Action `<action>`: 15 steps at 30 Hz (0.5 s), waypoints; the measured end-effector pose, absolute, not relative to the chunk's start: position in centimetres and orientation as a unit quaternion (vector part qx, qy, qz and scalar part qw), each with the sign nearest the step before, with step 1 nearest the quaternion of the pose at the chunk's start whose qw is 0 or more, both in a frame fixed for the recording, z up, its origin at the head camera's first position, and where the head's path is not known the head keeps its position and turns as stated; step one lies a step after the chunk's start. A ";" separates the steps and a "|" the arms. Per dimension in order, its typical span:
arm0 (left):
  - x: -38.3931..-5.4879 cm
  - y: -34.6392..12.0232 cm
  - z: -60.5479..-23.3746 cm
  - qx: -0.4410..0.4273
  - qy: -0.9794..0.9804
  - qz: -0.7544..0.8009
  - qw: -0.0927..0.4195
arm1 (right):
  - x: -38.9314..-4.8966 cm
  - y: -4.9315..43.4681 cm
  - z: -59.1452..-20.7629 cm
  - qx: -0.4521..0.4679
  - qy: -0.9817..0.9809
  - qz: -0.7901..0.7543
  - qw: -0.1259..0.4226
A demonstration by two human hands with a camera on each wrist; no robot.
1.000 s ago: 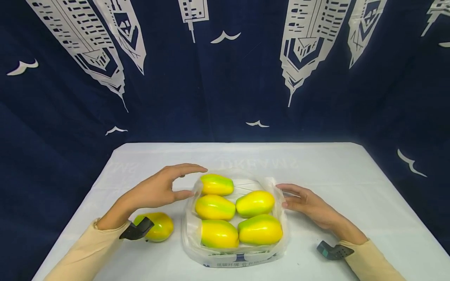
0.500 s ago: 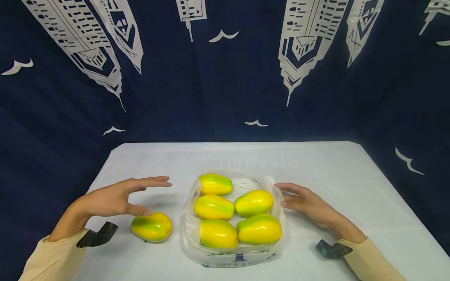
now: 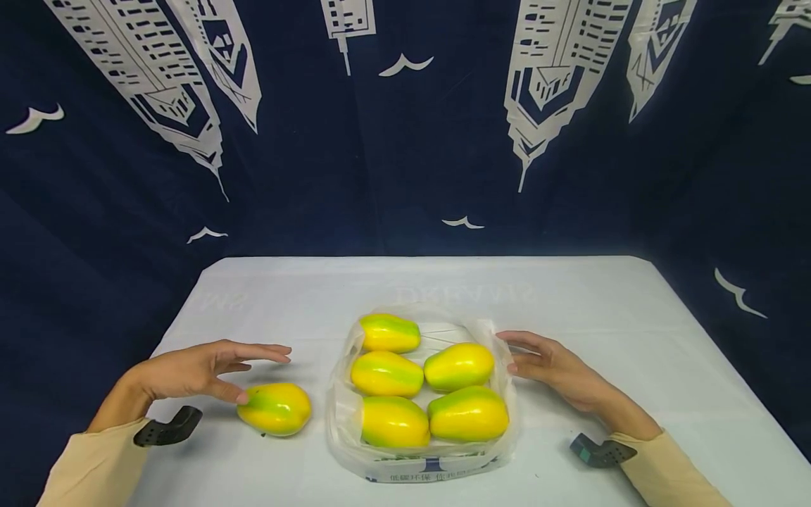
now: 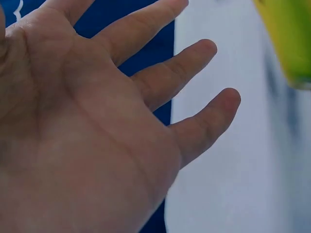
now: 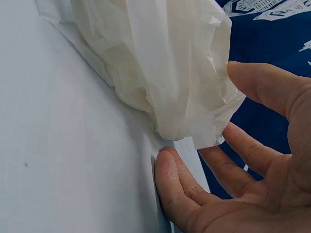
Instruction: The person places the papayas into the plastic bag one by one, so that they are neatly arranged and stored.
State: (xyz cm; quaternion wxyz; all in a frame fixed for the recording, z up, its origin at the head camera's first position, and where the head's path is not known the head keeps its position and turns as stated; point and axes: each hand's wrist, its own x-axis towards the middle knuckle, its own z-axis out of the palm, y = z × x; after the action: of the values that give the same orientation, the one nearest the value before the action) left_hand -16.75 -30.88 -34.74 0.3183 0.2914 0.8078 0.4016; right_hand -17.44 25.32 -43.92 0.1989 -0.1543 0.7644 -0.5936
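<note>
Left of centre, a single yellow-green papaya (image 3: 275, 409) lies on the white table. Beside it my left hand (image 3: 180, 370) has its fingers straight and spread, its thumb tip at the papaya's left end; whether they touch, I cannot tell. The left wrist view shows the palm (image 4: 92, 131) bare, with the papaya (image 4: 291, 39) off past the fingertips. A translucent white plastic bag (image 3: 418, 468), its mouth spread wide, holds several papayas (image 3: 386, 373). At the bag's right rim rests my right hand (image 3: 557, 370), fingers loosely bent; its thumb meets the crinkled bag (image 5: 165, 63) in the right wrist view.
The table (image 3: 633, 317) carries a white cloth with faint lettering near its far edge. Behind it hangs a dark blue curtain (image 3: 405, 162) printed with white buildings and birds. Black wrist devices (image 3: 167, 427) sit on both sleeves.
My left hand has moved away from the bag's left rim, leftward and then down, to the lone papaya. My right hand stays at the bag's right side, and the papayas have not moved.
</note>
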 end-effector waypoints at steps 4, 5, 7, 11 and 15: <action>-17.0 -31.5 -36.4 0.292 0.788 0.427 0.334 | -17.5 25.3 -44.1 -0.144 0.767 -0.592 0.202; -17.1 -31.7 -36.8 0.292 0.778 0.439 0.341 | -17.5 25.3 -44.1 -0.142 0.768 -0.590 0.202; -17.1 -31.9 -37.6 0.292 0.751 0.470 0.359 | -17.5 25.3 -44.1 -0.137 0.771 -0.588 0.203; -17.1 -32.0 -38.7 0.298 0.709 0.511 0.383 | -17.5 25.4 -44.1 -0.137 0.772 -0.588 0.202; -17.1 -31.9 -39.2 0.302 0.703 0.517 0.384 | -17.5 25.5 -44.1 -0.137 0.768 -0.592 0.201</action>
State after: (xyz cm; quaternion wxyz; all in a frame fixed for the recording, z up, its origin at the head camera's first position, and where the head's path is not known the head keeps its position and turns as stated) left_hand -17.08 -31.91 -39.22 0.3835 0.3023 0.7033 0.5166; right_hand -17.48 25.46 -44.13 0.2012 -0.1374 0.7678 -0.5925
